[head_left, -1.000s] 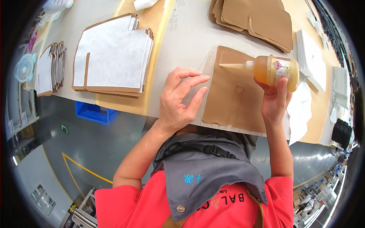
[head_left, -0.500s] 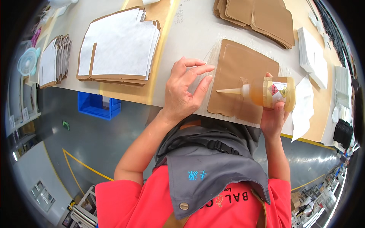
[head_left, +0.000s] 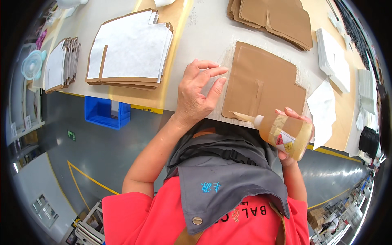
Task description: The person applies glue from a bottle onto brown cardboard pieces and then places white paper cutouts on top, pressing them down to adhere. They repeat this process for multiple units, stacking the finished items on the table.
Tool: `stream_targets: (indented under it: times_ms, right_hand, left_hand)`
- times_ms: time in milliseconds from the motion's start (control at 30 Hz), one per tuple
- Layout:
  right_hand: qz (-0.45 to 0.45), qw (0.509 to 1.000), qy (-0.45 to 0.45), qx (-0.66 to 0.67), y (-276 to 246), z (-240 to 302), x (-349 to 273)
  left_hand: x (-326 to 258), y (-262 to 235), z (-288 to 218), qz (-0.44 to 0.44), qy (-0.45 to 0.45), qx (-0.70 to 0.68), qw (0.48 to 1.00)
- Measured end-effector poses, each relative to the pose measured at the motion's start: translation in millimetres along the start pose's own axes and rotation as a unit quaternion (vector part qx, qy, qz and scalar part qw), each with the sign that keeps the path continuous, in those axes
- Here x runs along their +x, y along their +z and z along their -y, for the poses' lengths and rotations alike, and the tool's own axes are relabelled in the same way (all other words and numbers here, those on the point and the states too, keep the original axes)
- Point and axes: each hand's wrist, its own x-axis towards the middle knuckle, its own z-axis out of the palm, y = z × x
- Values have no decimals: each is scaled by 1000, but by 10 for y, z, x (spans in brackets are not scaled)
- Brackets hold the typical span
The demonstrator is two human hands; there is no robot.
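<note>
My right hand (head_left: 290, 112) is wrapped around a squeeze bottle (head_left: 274, 124) of amber liquid with a pale pointed nozzle (head_left: 243, 116). The bottle lies nearly level, tilted, with its nozzle pointing left over the near edge of a brown panel (head_left: 265, 73). Whether the tip touches the panel I cannot tell. That panel lies flat, with a notch at its right side and a narrow slit with a raised edge near its lower middle. My left hand (head_left: 200, 90) is held just left of the panel, fingers and thumb apart, with nothing in it.
Stacked brown panels (head_left: 281, 20) lie at the far side. White-faced panels (head_left: 130, 49) are piled to the left, with a smaller stack (head_left: 61, 63) beyond. White sheets (head_left: 332, 61) and a loose white piece (head_left: 322, 110) are at right. A blue crate (head_left: 107, 114) stands below the table edge.
My right hand has brought the bottle toward me and tilted it, moving the nozzle from the panel's middle to its near edge. My left hand has hardly moved.
</note>
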Motion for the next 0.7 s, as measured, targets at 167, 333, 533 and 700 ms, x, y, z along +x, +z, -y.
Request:
stream_targets:
  times_ms: [167,333,533,700]
  right_hand:
    - [-249,949,189,41,-207,212,-193]
    - [-392,852,187,290,-1548,492,214]
    - [-322,809,322,-371,-3262,367,291]
    - [-144,623,284,-714,-3446,-86,60]
  left_hand:
    - [12,24,-27,-3,-11,2,1000]
    - [6,-42,-67,19,-29,28,999]
    - [27,-8,-77,35,-24,49,998]
    - [44,19,-81,46,-21,57,997]
